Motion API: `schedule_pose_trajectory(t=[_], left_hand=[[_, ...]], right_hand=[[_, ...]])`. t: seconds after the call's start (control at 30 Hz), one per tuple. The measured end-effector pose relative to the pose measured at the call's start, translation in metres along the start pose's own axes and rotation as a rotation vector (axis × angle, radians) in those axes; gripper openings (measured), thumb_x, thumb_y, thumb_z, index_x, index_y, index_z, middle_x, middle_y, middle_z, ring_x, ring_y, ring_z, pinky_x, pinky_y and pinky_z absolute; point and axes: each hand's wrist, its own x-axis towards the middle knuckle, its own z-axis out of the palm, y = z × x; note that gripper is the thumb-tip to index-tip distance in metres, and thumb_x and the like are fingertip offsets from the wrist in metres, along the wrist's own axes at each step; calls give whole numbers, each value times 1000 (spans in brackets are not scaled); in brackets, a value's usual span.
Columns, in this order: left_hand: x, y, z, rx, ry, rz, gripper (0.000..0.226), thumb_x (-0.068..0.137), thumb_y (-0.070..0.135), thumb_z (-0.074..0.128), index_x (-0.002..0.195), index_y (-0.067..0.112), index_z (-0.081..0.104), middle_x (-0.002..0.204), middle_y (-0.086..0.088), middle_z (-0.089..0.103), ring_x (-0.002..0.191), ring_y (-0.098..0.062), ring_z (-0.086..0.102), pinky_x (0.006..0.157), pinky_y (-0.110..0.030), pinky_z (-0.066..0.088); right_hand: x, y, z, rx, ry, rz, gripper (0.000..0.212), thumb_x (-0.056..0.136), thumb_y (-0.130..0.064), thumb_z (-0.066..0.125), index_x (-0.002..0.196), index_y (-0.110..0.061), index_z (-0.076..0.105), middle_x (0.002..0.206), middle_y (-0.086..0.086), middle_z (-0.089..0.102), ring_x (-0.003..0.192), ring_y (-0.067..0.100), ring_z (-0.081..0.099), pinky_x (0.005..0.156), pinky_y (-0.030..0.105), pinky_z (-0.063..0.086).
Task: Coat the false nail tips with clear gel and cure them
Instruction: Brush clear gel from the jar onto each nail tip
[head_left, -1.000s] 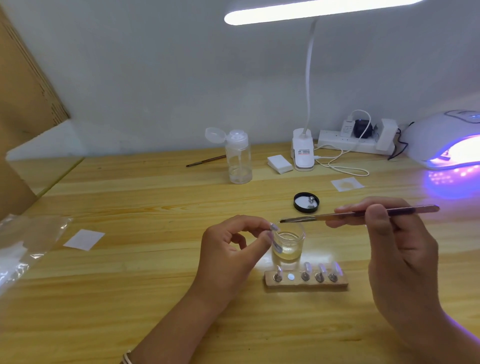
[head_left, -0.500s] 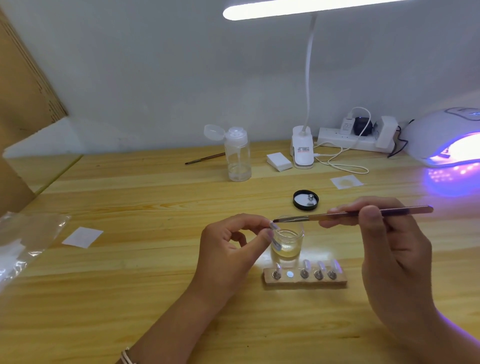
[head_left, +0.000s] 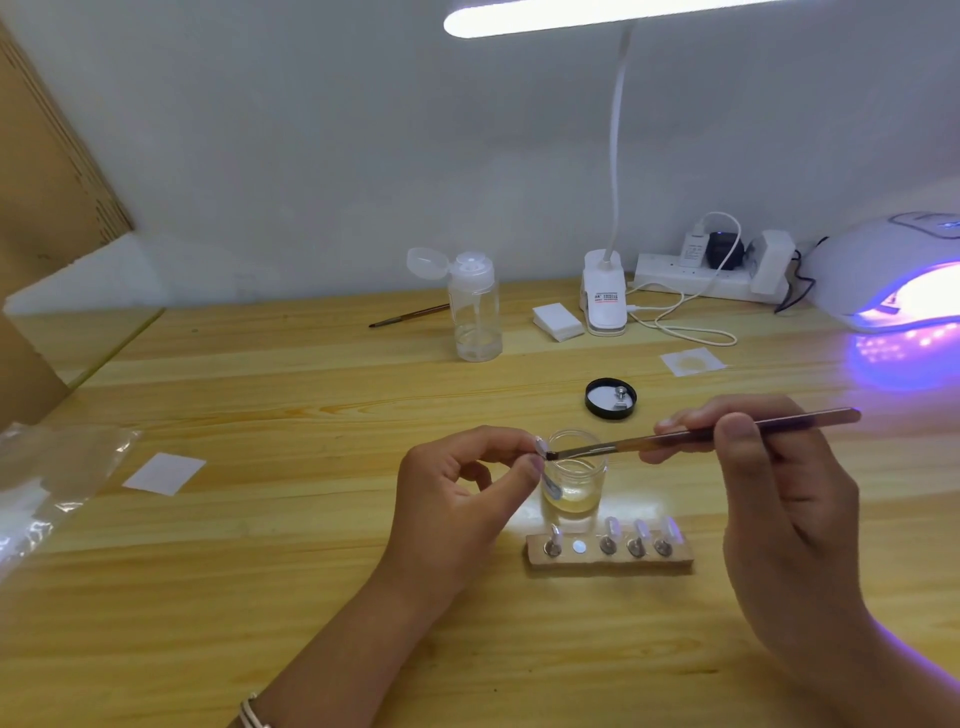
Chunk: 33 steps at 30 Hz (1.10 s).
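My left hand (head_left: 462, 493) pinches a clear false nail tip (head_left: 541, 446) on its small stand between thumb and forefinger, just left of the open glass gel jar (head_left: 574, 478). My right hand (head_left: 779, 499) holds a thin nail brush (head_left: 701, 434), and its dark bristle end touches the held tip. In front of the jar lies a wooden holder (head_left: 610, 558) with several nail tips standing on metal pegs and one bare slot. The UV lamp (head_left: 898, 280) glows purple at the far right.
The jar's black lid (head_left: 611, 398) lies behind the jar. Further back stand a clear pump bottle (head_left: 475, 312), a second brush (head_left: 408, 316), white pads (head_left: 557, 322), a desk-lamp base (head_left: 603, 296) with cable and a power strip (head_left: 706, 275). A plastic bag (head_left: 47, 483) lies at the left.
My right hand has moved the brush leftward, so its bristles now meet the nail tip held in my left hand. The left hand has stayed roughly in place.
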Motion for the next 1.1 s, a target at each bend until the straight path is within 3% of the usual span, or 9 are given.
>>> schedule_pose_trajectory(t=[0.2, 0.33, 0.6, 0.87, 1.1], left_hand=[[-1, -1, 0, 1, -5, 10, 19, 79, 14, 73, 82, 32, 76, 82, 13, 76, 81, -7, 71, 65, -18, 48], [-1, 0, 0, -1, -2, 7, 19, 77, 15, 71, 81, 33, 76, 82, 15, 76, 77, -1, 68, 64, -14, 47], [-2, 0, 0, -44, -6, -12, 18, 80, 15, 69, 84, 30, 76, 84, 10, 77, 86, -13, 71, 71, -33, 50], [-2, -1, 1, -45, -58, -14, 14, 83, 17, 66, 83, 25, 77, 82, 6, 76, 83, -17, 68, 72, -30, 51], [-2, 0, 0, -67, -73, 9, 14, 82, 30, 63, 85, 26, 76, 81, 4, 76, 79, -23, 67, 79, -52, 54]], right_hand=[[1, 0, -2, 12, 19, -12, 21, 104, -19, 39, 97, -19, 59, 90, -1, 69, 81, 22, 71, 83, 25, 51], [0, 0, 1, 14, -9, -7, 20, 103, -28, 43, 97, -18, 59, 92, -2, 69, 82, 21, 71, 82, 28, 54], [2, 0, -2, 10, 15, -9, 20, 104, -16, 39, 98, -18, 58, 88, -1, 70, 83, 18, 71, 85, 21, 50], [2, 1, -1, 4, -2, -12, 20, 106, -20, 40, 98, -22, 58, 89, -2, 71, 84, 18, 72, 85, 20, 50], [0, -1, -1, 22, 9, -29, 19, 106, -20, 40, 100, -16, 57, 90, 0, 71, 86, 16, 71, 85, 19, 49]])
